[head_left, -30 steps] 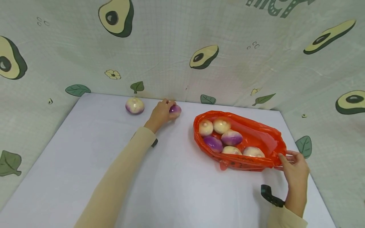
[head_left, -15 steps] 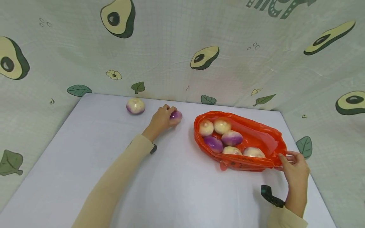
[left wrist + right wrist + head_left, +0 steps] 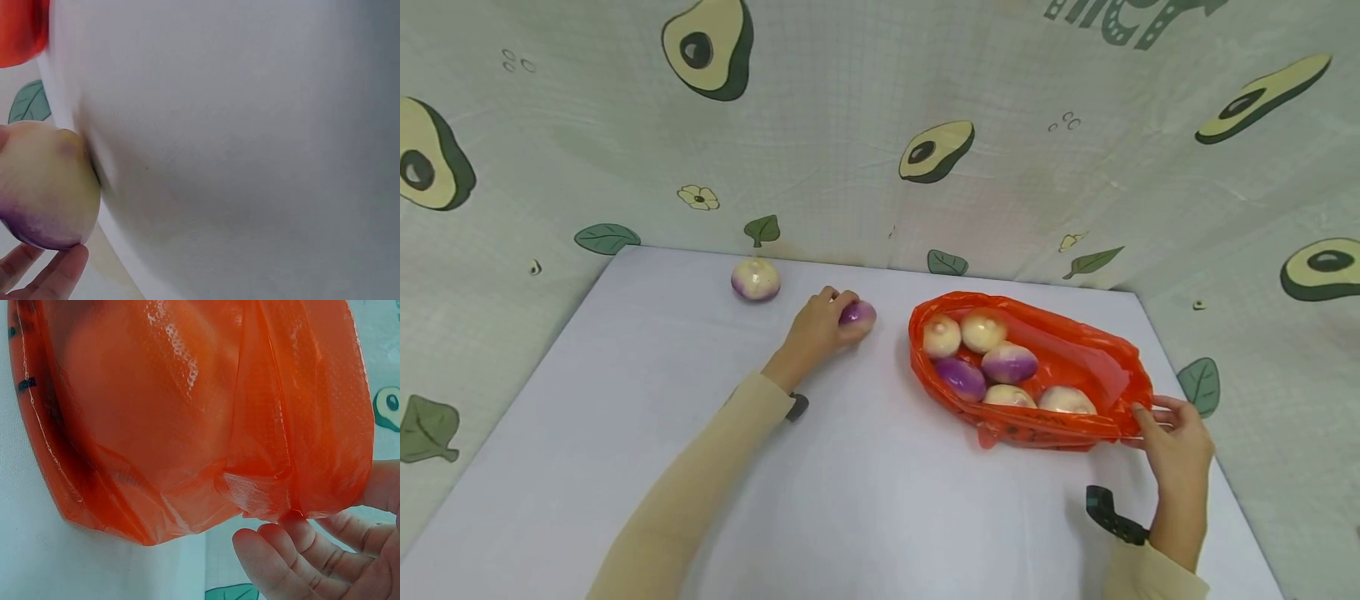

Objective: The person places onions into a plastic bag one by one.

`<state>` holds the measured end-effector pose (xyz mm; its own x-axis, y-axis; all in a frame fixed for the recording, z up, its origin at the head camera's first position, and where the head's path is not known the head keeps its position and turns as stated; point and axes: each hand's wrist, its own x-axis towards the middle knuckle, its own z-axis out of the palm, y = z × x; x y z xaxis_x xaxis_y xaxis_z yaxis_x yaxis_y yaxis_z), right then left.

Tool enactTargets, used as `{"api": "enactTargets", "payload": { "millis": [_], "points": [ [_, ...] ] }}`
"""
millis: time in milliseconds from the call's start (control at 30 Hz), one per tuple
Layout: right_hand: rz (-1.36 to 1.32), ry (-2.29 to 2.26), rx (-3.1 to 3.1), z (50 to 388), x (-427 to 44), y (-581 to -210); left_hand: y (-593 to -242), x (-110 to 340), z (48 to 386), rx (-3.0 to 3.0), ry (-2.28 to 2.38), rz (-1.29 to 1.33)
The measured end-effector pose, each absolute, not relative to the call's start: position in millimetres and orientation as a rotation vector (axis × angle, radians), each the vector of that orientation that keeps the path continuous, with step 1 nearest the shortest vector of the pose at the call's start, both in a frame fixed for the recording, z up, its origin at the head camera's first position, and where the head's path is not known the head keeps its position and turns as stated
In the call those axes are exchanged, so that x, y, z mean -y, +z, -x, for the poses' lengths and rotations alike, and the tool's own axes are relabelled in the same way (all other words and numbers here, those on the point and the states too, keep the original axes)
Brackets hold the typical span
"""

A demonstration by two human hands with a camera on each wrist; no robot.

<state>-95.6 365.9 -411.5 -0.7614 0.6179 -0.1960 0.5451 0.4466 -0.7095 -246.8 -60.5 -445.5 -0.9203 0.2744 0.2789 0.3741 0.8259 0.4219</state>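
Near the back middle of the table, my left hand (image 3: 811,333) grips a purple-and-white turnip (image 3: 860,316). The left wrist view shows this turnip (image 3: 50,187) at close range, pale with a purple side, and fingertips (image 3: 70,269) touching it. To the right lies an open red plastic bag (image 3: 1075,350) with several turnips inside. My right hand (image 3: 1180,442) pinches the bag's right end between thumb and fingers. In the right wrist view the thin bag (image 3: 156,437) fills most of the picture, and the thumb is partly hidden behind it.
Another turnip (image 3: 756,279) sits by the table's back edge, left of my left hand. The white table (image 3: 880,517) meets a hanging cloth (image 3: 820,125) printed with avocados and leaves along its back and sides.
My left hand has drawn the turnip a little toward me from the back edge of the table. The right hand and the bag have stayed in place.
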Motion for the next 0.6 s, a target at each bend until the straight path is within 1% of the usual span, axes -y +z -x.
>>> {"api": "enactTargets", "payload": {
  "millis": [600],
  "points": [
    [1.048, 1.219, 2.584, 97, -367, -413, -446, 63, 219, 2.781, -0.795, 0.483]
  ]
}}
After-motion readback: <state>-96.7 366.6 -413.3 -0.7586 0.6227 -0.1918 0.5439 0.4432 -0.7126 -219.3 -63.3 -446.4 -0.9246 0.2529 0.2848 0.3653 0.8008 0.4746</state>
